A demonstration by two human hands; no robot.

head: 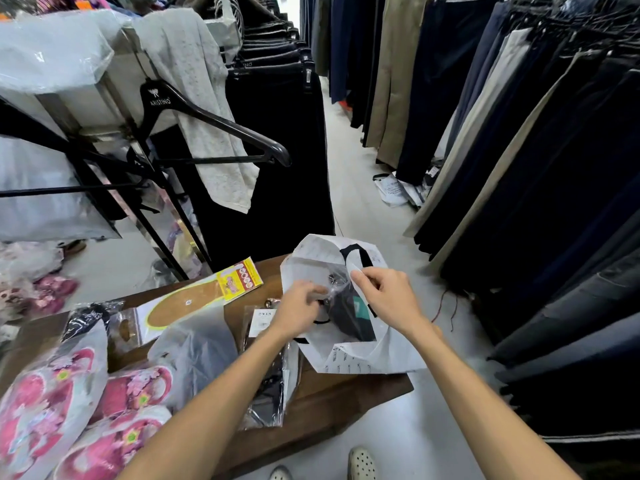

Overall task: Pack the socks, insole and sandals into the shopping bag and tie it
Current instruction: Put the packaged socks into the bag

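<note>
A brown wooden table [332,393] stands in a narrow clothing-shop aisle with a pale floor [356,188]. Dark and beige trousers [519,133] hang in dense rows along the right side, black garments [277,150] hang on a rack straight ahead, and an empty black hanger [207,123] juts out from a rack at the left beside a draped grey cloth [204,109].

One white shopping bag [363,355] with black handles lies open at the table's far right corner, partly overhanging the right edge. Inside its mouth sits one dark packet of socks [349,317] in clear wrap. The left hand [298,313] reaches into the opening with fingers curled on that packet; the right hand [388,299] pinches the bag's upper rim between thumb and fingers, holding the mouth up.

One tan insole [183,306] in a clear sleeve with a yellow-and-red card lies near the far edge, left of the bag. A second wrapped sock packet [266,375] with a white label lies in the middle of the table under the left forearm. Pink flowered sandals [114,417] in clear plastic bags fill the near left corner; three pink soles can be made out. A crumpled translucent bag [197,348] rests between the sandals and the sock packet.
</note>
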